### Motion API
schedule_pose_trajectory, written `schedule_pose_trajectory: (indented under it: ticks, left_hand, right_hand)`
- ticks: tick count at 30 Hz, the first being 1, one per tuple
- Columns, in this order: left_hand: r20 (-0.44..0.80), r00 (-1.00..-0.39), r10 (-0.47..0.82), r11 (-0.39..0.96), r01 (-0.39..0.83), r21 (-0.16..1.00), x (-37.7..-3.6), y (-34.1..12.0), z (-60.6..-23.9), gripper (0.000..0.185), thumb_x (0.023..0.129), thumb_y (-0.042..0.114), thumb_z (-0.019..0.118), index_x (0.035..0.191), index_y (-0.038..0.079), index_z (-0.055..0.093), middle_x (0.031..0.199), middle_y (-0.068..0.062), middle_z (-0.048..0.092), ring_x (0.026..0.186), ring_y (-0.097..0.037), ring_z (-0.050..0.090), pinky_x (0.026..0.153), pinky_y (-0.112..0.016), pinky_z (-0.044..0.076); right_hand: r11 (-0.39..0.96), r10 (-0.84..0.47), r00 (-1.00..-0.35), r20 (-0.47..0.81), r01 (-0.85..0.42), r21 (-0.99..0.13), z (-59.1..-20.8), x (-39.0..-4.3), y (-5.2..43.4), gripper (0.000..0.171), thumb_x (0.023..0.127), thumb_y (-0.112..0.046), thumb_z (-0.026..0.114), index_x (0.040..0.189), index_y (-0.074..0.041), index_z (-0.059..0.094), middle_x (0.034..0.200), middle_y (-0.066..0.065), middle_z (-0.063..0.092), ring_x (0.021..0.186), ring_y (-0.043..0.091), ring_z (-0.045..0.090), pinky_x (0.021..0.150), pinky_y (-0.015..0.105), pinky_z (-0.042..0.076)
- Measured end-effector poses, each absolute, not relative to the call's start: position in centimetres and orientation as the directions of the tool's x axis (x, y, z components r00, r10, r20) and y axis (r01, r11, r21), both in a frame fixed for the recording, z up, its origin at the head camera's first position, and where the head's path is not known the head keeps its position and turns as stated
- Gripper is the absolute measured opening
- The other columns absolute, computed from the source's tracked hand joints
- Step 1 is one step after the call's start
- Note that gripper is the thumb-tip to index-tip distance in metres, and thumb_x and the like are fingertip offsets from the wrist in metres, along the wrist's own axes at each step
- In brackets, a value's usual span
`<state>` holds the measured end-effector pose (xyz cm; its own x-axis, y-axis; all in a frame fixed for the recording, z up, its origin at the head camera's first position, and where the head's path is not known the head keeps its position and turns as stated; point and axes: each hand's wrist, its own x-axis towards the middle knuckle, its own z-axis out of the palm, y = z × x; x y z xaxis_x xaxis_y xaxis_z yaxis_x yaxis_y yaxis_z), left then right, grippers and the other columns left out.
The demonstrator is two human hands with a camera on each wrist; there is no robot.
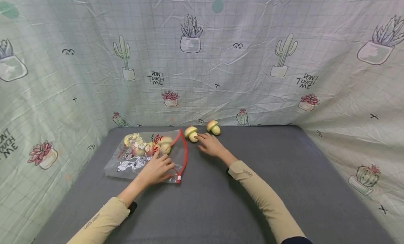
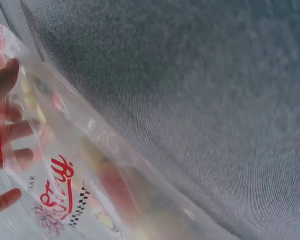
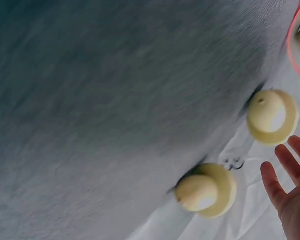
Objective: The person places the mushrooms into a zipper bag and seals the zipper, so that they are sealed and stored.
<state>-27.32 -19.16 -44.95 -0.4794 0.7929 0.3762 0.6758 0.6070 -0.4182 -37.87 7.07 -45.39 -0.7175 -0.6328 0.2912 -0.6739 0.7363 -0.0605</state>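
From my remote seat, left wrist view cuts the left hand [image 2: 2,145] at the frame edge and blurs the bag [image 2: 90,165] contents to smears; right wrist view crops the right hand [image 3: 290,195] to fingertips, grey surface smeared; head view: bag print unreadable.

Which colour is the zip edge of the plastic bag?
Red. The zip edge of the plastic bag shows best in the head view.

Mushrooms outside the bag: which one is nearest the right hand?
The left mushroom, nearer the bag; the right hand reaches its stem. The other mushroom lies farther back.
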Motion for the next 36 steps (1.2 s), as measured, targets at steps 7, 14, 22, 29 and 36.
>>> schedule_pose_trajectory:
  ticks: [7,14,22,29,36]
  left_hand:
    - [0.414,-0.449,0.792,0.604,0.673,-0.426,-27.5,-19.2,-45.3,0.029,0.071,0.042,0.068,0.086,0.019,0.059,0.082,0.000,0.057,0.085,-0.020,0.053,0.094,-0.053,0.036]
    - [0.433,-0.445,0.783,0.615,0.657,-0.437,-27.6,-19.2,-45.3,0.029,0.072,0.043,0.067,0.085,0.019,0.058,0.083,0.000,0.055,0.086,-0.020,0.052,0.095,-0.054,0.035]
    - [0.440,-0.462,0.770,0.631,0.651,-0.421,-27.3,-19.1,-45.6,0.029,0.072,0.043,0.066,0.085,0.019,0.056,0.083,-0.001,0.054,0.086,-0.021,0.051,0.091,-0.057,0.035]
    - [0.454,-0.455,0.766,0.634,0.653,-0.415,-27.3,-19.2,-45.8,0.030,0.071,0.042,0.067,0.084,0.018,0.054,0.083,-0.002,0.053,0.086,-0.021,0.050,0.091,-0.058,0.033]
    - [0.463,-0.449,0.764,0.634,0.657,-0.409,-27.3,-19.1,-45.9,0.031,0.070,0.041,0.068,0.084,0.018,0.054,0.083,-0.002,0.053,0.085,-0.021,0.050,0.090,-0.059,0.033]
  right_hand:
    - [0.771,-0.578,-0.740,0.344,-0.634,-0.069,-45.8,-38.9,8.8,0.043,0.085,-0.021,0.057,0.127,-0.012,0.048,0.129,0.009,0.049,0.114,0.028,0.049,0.084,0.045,0.043]
    - [0.848,-0.475,-0.787,0.392,-0.528,-0.032,-46.0,-40.2,9.9,0.043,0.085,-0.021,0.057,0.126,-0.014,0.048,0.125,0.008,0.050,0.110,0.025,0.049,0.078,0.042,0.043]
    - [0.897,-0.389,-0.824,0.412,-0.441,-0.035,-45.8,-40.9,10.7,0.046,0.084,-0.020,0.058,0.127,-0.010,0.046,0.129,0.014,0.046,0.115,0.030,0.046,0.081,0.045,0.042]
    - [0.914,-0.336,-0.846,0.413,-0.399,-0.076,-45.6,-41.7,10.8,0.055,0.084,-0.019,0.059,0.133,-0.008,0.037,0.140,0.013,0.035,0.118,0.031,0.045,0.083,0.048,0.042]
    - [0.929,-0.303,-0.888,0.347,-0.356,-0.099,-45.0,-42.5,10.4,0.064,0.085,-0.020,0.057,0.140,-0.010,0.026,0.148,0.008,0.022,0.125,0.031,0.038,0.087,0.053,0.039]
